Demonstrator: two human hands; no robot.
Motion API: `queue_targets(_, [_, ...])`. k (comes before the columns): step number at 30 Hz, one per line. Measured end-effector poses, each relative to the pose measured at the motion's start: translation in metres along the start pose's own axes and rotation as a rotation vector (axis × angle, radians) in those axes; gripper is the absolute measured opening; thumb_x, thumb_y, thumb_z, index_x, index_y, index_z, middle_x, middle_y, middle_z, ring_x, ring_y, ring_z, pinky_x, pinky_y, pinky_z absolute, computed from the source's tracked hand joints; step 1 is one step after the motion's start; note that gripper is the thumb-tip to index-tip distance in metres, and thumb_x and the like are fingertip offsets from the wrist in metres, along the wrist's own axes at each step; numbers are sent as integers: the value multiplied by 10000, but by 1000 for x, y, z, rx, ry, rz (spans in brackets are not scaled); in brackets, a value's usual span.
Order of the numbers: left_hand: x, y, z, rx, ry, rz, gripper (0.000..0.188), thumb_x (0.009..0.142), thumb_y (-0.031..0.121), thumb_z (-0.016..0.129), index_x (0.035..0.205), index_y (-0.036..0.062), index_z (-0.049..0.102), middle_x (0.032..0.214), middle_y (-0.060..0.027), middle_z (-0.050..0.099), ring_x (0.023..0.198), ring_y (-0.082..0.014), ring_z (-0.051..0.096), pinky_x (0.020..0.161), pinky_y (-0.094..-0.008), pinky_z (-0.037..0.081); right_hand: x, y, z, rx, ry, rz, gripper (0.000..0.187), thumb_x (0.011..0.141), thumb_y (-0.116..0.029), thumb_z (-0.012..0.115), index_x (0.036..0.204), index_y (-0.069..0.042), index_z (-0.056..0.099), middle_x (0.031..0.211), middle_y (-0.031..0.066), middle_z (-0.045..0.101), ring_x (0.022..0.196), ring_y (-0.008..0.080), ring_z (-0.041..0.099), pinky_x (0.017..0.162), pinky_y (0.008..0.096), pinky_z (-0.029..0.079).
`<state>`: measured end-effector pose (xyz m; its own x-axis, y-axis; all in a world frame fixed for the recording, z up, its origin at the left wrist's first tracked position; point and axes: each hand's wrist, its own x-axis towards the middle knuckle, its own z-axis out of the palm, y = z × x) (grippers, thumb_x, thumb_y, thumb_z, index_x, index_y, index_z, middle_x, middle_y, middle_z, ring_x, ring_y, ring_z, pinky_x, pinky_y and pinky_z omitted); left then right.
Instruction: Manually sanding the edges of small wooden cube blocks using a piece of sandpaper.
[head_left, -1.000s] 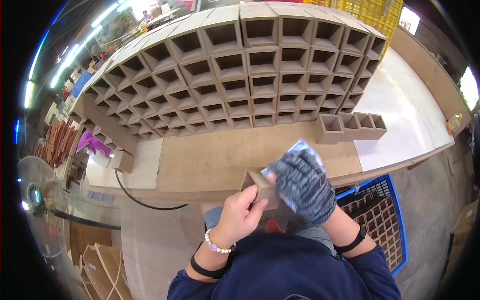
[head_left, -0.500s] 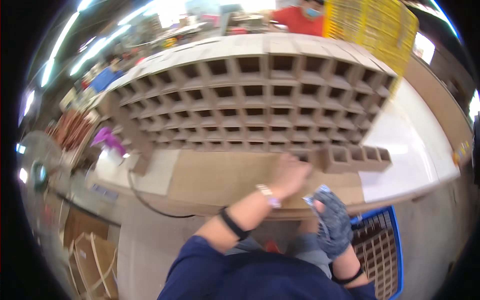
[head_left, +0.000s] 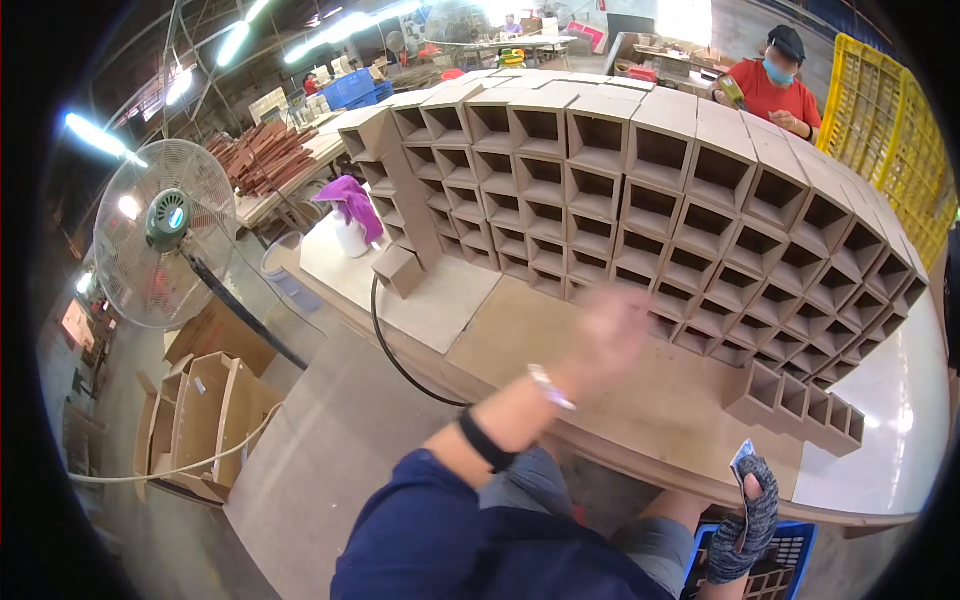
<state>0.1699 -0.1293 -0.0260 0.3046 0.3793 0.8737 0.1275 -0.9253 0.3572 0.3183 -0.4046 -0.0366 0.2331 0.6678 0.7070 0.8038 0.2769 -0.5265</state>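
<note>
Over the brown board [head_left: 530, 330] on the table, my bare left hand [head_left: 612, 330] is smeared by motion, so its fingers cannot be read. It is in front of a tall stack of grey-brown open-ended boxes [head_left: 655, 155]. My right hand [head_left: 752, 520], in a grey knitted glove with the thumb bare, is closed around a small thin blue-and-white piece [head_left: 743, 455] and hangs by the table's front edge. Just beyond the right hand, a short row of the same boxes [head_left: 790, 400] lies on the tabletop.
Below my right hand stands a blue crate [head_left: 795, 545] with boxes inside. A purple cloth [head_left: 352, 205] drapes a white bottle at the left, near a black cable [head_left: 385, 345]. A standing fan [head_left: 165, 225] is farther left. Behind the stack is a person in red [head_left: 770, 95] beside yellow crates [head_left: 890, 130].
My view has swung, so the stack and table appear farther right and tilted. The left hand has come away from the short row of boxes. The right hand still holds the small piece.
</note>
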Motion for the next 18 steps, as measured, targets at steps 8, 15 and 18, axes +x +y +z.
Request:
queue_targets(8, [-74, -185, -196, 672, 706, -1035, 446, 731, 209, 682, 1098, -6, 549, 1083, -175, 584, 1031, -352, 523, 907, -430, 395, 22, -15, 20, 40, -80, -27, 293, 930, -64, 428, 1204, -43, 528, 1169, 208, 578, 1079, 345, 563, 964, 442, 406])
queue_targets(15, [-74, -179, -197, 695, 405, -1133, 251, 779, 242, 650, 868, 8, 649, 776, -207, 647, 764, -350, 625, 699, -418, 469, 19, -22, 16, 29, -47, 25, 297, 936, -102, 435, 1208, -21, 523, 1186, 200, 571, 1096, 328, 554, 966, 418, 407])
queue_targets(18, [-53, -132, -176, 689, 429, -960, 251, 817, 232, 619, 796, -18, 605, 706, -202, 622, 686, -330, 596, 638, -389, 452, 12, -13, 12, 3, -5, 72, 310, 938, -130, 444, 1215, -10, 510, 1200, 193, 562, 1109, 317, 545, 973, 404, 403])
